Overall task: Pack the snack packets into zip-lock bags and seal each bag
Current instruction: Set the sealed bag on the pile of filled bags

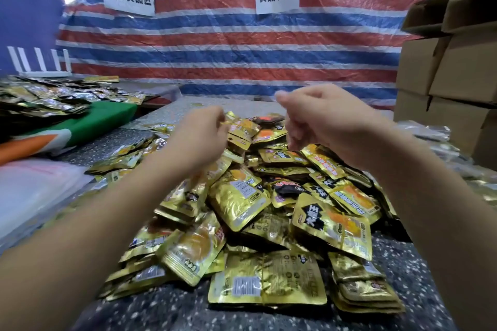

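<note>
A big heap of gold snack packets (pixel 258 196) covers the speckled table (pixel 403 277) in front of me. At the near edge lies a bundle of packets (pixel 266 277) with a thin band round it. Both my hands hover above the far side of the heap. My left hand (pixel 200 137) has its fingers curled and pinches a thin yellow band (pixel 225 122) at the fingertips. My right hand (pixel 322 121) is raised a little higher, blurred, with fingers curled and thumb up; I see nothing in it. A stack of clear plastic bags (pixel 35 191) lies at the left.
Stacked cardboard boxes (pixel 457 70) stand at the right. A second heap of packets (pixel 43 99) rests on a green and orange cloth (pixel 88 126) at the left back. A striped tarp wall (pixel 228 48) with paper signs closes off the back.
</note>
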### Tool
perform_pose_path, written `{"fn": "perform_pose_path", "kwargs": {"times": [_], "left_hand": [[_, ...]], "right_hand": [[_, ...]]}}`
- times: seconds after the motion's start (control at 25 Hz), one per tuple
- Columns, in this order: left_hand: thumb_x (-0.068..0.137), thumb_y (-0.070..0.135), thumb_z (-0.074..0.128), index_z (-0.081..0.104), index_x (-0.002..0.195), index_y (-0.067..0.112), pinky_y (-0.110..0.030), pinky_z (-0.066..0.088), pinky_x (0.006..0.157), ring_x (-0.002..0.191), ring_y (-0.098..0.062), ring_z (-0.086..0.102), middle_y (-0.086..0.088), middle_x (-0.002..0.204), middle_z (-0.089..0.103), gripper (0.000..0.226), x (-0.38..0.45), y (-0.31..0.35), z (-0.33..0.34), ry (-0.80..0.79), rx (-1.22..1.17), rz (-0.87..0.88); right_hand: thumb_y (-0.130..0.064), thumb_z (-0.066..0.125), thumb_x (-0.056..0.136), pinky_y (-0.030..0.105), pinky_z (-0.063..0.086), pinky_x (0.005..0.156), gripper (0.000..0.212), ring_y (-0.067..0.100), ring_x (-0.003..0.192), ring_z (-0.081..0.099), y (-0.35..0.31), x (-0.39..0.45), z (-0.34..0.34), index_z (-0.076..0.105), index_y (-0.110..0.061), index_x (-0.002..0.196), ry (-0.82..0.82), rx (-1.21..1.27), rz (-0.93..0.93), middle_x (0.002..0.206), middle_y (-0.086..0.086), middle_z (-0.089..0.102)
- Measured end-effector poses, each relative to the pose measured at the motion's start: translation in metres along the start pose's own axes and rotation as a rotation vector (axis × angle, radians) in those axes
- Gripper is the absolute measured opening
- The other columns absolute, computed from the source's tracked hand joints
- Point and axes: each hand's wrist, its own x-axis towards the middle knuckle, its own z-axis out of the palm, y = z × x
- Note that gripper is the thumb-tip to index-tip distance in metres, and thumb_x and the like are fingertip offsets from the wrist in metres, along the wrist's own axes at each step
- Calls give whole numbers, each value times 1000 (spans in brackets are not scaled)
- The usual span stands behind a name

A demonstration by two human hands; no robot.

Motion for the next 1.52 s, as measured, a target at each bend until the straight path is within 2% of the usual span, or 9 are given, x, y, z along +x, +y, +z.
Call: {"fn": "perform_pose_path", "kwargs": {"times": [0.12, 0.24, 0.48, 0.76, 0.88, 1.2, 1.32, 1.44, 1.52], "left_hand": [[98, 23, 51, 63, 102, 6, -40, 48, 78, 90, -31, 58, -15, 101, 65, 22, -7, -64, -23, 42, 149, -104], [98, 29, 50, 57, 98, -2, -47, 51, 81, 91, -40, 56, -23, 98, 58, 31, -17, -134, -52, 6, 443, -336], [97, 53, 42, 31, 143, 1, -51, 42, 101, 125, -47, 42, -32, 140, 38, 71, -51, -203, -50, -111, 478, -701], [95, 31, 53, 44, 114, 2, -46, 47, 84, 106, -43, 55, -27, 115, 56, 36, -66, -224, -44, -49, 505, -646], [86, 16, 62, 47, 86, 7, -40, 51, 75, 82, -33, 58, -13, 80, 59, 18, -70, -228, -48, -86, 470, -600], [76, -4, 59, 51, 58, 10, -33, 34, 55, 64, -31, 50, -12, 60, 53, 24, -73, -225, -55, 27, 537, -500], [85, 1, 54, 57, 63, 9, -34, 34, 56, 65, -32, 47, -19, 68, 61, 23, -73, -215, -58, 162, 517, -483], [95, 10, 47, 67, 102, 6, -38, 41, 57, 71, -43, 56, -28, 79, 63, 22, -72, -197, -62, 287, 508, -483], [96, 12, 48, 64, 105, 2, -45, 47, 61, 74, -49, 58, -32, 82, 63, 21, -68, -173, -67, 356, 470, -435]], "right_hand": [[-45, 49, 100, 30, 47, 60, 49, 7, 47, 54, 3, -4, 9, 60, -13, 65, 33, -425, -89, 52, 3, 62], [-50, 47, 99, 28, 41, 55, 54, 9, 48, 51, 3, -3, 15, 60, -5, 72, 5, -503, -119, 64, 8, 68], [-53, 47, 98, 25, 36, 50, 53, 2, 42, 47, 8, -4, 20, 59, -11, 69, -57, -593, -111, 64, 2, 67], [-53, 48, 97, 29, 43, 55, 52, 12, 47, 57, 8, -3, 21, 61, -9, 72, -67, -573, -101, 63, 2, 68], [-52, 48, 97, 30, 46, 56, 51, 10, 49, 61, 7, -3, 20, 62, -10, 72, -68, -575, -98, 61, -3, 69], [-52, 47, 98, 32, 47, 57, 52, 12, 47, 57, 6, -3, 20, 63, -10, 71, -88, -586, -117, 62, 0, 69], [-51, 47, 98, 33, 47, 57, 52, 15, 48, 56, 7, -3, 21, 62, -10, 69, -89, -586, -124, 63, 3, 69], [-51, 48, 98, 34, 48, 58, 51, 18, 49, 57, 7, -4, 20, 62, -15, 65, -82, -575, -113, 62, 2, 69], [-50, 49, 98, 35, 51, 61, 49, 21, 56, 64, 6, -4, 19, 61, -17, 64, -79, -551, -103, 62, 1, 69]]}}
